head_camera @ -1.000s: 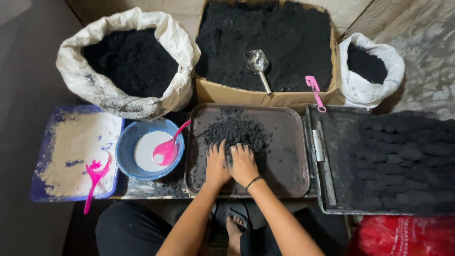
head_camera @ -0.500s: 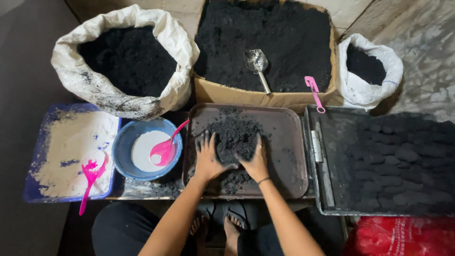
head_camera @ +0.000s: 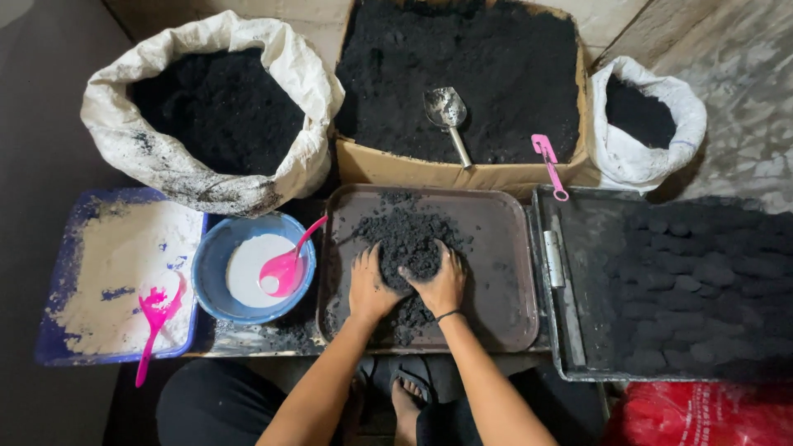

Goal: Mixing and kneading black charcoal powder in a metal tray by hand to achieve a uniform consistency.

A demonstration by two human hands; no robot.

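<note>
head view: cardboard box (head_camera: 462, 173) of black powder behind brown tray (head_camera: 504, 272). black crumbly heap (head_camera: 406, 239) at tray centre. left hand (head_camera: 369, 287) and right hand (head_camera: 439, 282) cup heap's near side, fingers curled into it. blue bowl (head_camera: 213, 268) left of tray, pink spoon (head_camera: 285, 268) inside.

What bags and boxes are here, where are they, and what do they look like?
Big sack: back left, white, rolled open, full of black powder.
Cardboard box: back middle, brown, full of black powder, with a metal scoop.
Small sack: back right, white, black powder inside.
Red bag: bottom right corner, shiny plastic, only partly in view.
</note>
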